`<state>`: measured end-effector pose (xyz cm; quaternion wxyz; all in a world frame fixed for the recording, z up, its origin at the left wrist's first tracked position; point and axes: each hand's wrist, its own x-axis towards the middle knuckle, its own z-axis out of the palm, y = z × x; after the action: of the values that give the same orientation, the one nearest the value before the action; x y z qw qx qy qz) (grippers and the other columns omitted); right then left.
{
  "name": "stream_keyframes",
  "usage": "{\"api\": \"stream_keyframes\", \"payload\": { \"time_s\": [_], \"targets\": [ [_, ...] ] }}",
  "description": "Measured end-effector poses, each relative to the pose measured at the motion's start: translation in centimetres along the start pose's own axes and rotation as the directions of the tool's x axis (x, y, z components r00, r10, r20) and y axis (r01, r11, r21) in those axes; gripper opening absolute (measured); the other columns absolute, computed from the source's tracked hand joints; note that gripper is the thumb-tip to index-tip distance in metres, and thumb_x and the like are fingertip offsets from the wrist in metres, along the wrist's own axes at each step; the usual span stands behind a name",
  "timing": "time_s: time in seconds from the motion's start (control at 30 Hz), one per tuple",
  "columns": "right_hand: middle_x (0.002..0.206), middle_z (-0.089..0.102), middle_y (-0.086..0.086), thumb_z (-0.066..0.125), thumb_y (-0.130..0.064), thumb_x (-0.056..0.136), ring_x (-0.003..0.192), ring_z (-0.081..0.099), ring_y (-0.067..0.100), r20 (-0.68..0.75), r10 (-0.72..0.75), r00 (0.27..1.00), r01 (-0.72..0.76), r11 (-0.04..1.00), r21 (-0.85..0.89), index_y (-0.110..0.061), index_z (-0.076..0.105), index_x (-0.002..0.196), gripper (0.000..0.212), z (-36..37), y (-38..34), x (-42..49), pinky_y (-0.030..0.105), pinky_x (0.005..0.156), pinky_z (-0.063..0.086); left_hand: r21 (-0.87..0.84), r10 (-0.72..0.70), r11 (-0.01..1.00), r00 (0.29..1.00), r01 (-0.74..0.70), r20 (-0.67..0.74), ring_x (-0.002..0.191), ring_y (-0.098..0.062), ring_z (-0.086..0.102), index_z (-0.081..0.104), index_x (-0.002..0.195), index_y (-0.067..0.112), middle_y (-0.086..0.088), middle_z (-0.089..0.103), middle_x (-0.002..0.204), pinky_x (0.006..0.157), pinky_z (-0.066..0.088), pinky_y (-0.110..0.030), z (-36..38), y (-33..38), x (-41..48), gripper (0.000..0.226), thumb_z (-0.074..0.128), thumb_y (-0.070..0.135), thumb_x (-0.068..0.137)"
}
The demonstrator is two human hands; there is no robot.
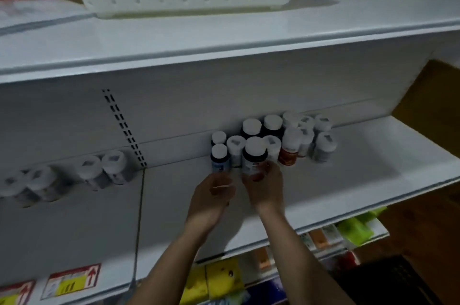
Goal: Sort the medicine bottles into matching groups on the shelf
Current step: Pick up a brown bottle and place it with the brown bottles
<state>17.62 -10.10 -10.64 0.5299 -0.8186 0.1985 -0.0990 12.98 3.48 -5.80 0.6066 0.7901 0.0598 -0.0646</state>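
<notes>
Obs: right hand (264,186) curls round the lower half of the dark bottle (254,154), upright at the cluster's near edge on the shelf (348,180), probably steadying it among like bottles. The left hand (216,191) is just near of the blue-labelled bottle (220,159); its grip cannot be told.

Single head-worn view. Looks forward and down onto the middle shelf (348,170) from close in front of it, tilted slightly; takes in the upper shelf (224,38) above it.
</notes>
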Motion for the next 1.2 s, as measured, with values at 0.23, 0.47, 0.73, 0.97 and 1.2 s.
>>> {"api": "stream_keyframes", "payload": {
  "time_s": [0.23,0.47,0.73,0.97,1.2],
  "targets": [
    [0.127,0.056,0.018,0.079,-0.050,0.069,0.117,0.054,0.038,-0.022,-0.027,0.999,0.023,0.987,-0.158,-0.004,0.043,0.128,0.083,0.2,-0.9,2.1,0.049,0.092,0.049,0.163,-0.018,0.986,0.989,0.042,-0.144,0.095,0.005,0.058,0.058,0.123,0.024,0.010,0.065,0.112,0.086,0.053,-0.027,0.1,-0.6,-0.5,0.034,0.064,0.018,0.090],
    [0.088,0.060,-0.007,0.084,-0.023,0.069,0.089,0.061,0.019,0.214,0.011,0.977,-0.038,0.992,0.122,-0.014,0.046,0.099,0.049,-3.0,-0.6,-2.8,0.031,0.071,0.048,0.261,0.070,0.965,0.987,-0.029,-0.147,0.109,-0.008,0.058,0.047,0.134,0.029,0.009,0.058,0.125,0.082,0.049,-0.022,1.0,-1.3,-3.3,0.053,0.069,0.024,0.086],
    [0.096,0.070,-0.014,0.083,-0.040,0.068,0.082,0.066,-0.005,0.451,-0.047,0.891,-0.069,0.969,0.238,-0.033,0.056,0.101,0.044,-6.6,-1.1,-16.0,0.023,0.072,0.054,0.098,0.217,0.970,0.974,-0.223,0.069,0.113,0.012,0.055,0.031,0.133,0.052,0.029,0.054,0.128,0.085,0.046,-0.006,-0.8,-1.4,-13.4,0.071,0.072,0.020,0.085],
    [0.103,0.072,-0.013,0.071,-0.064,0.063,0.098,0.068,0.008,0.477,-0.174,0.861,0.059,0.967,0.247,-0.038,0.063,0.111,0.055,-7.4,-4.7,-27.1,0.042,0.088,0.057,-0.099,0.194,0.973,0.969,-0.210,-0.150,0.093,-0.004,0.068,0.053,0.123,0.051,0.005,0.063,0.112,0.078,0.059,-0.028,-5.8,-2.8,-23.0,0.061,0.078,0.041,0.068],
    [0.095,0.071,-0.004,0.068,-0.020,0.085,0.087,0.067,0.009,0.422,-0.335,0.842,0.159,0.903,0.400,-0.030,0.068,0.103,0.021,-9.2,-7.6,-36.2,0.017,0.068,0.055,-0.447,0.192,0.849,0.953,-0.281,-0.235,0.107,-0.023,0.067,0.063,0.119,0.027,-0.004,0.071,0.113,0.095,0.052,-0.047,-10.3,-3.3,-31.3,0.049,0.067,0.048,0.076]
  ]
}}
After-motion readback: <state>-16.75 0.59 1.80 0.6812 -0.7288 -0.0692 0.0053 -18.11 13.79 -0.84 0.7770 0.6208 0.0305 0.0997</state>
